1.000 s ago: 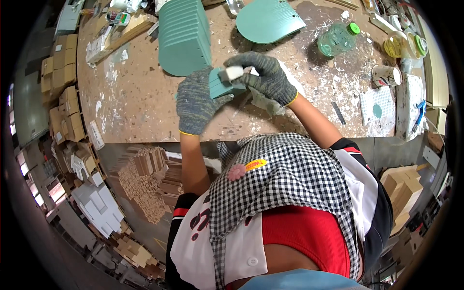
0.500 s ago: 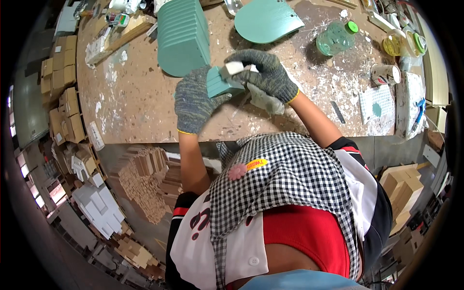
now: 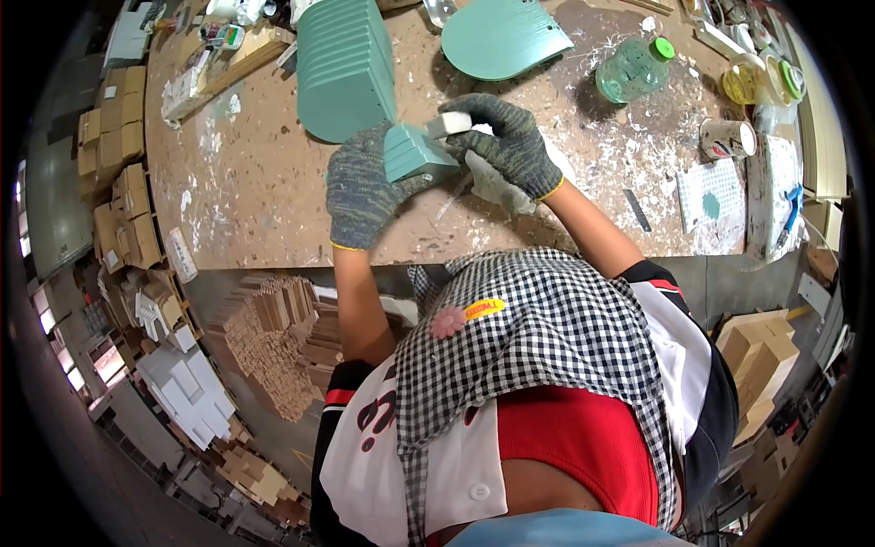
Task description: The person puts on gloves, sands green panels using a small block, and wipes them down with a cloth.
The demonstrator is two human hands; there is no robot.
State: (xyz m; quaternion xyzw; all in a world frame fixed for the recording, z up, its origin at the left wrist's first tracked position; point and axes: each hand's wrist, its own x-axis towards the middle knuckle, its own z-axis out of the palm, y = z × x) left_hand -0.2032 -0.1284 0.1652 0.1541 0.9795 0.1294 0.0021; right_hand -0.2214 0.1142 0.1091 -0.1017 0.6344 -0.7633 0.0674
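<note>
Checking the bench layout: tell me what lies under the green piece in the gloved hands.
Under the green piece show the left hand and a white cloth on the workbench. The bench directly beneath is covered.

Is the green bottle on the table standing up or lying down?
Lying down. The green bottle rests on its side on the table, its cap pointing to the upper right.

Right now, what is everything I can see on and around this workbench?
Small green piece: one, held over the bench between both hands.
White block: one, in the right hand, on the piece.
Stack of green panels: one, upper bench.
Green rounded panel: one, top centre.
Green-capped bottle: one, clear, right.
Tin can: one, far right.
Workbench: one, brown, paint-spattered.
Wood blocks: many, tan, floor on the left.
Left hand: grey glove.
Right hand: grey glove.
</note>
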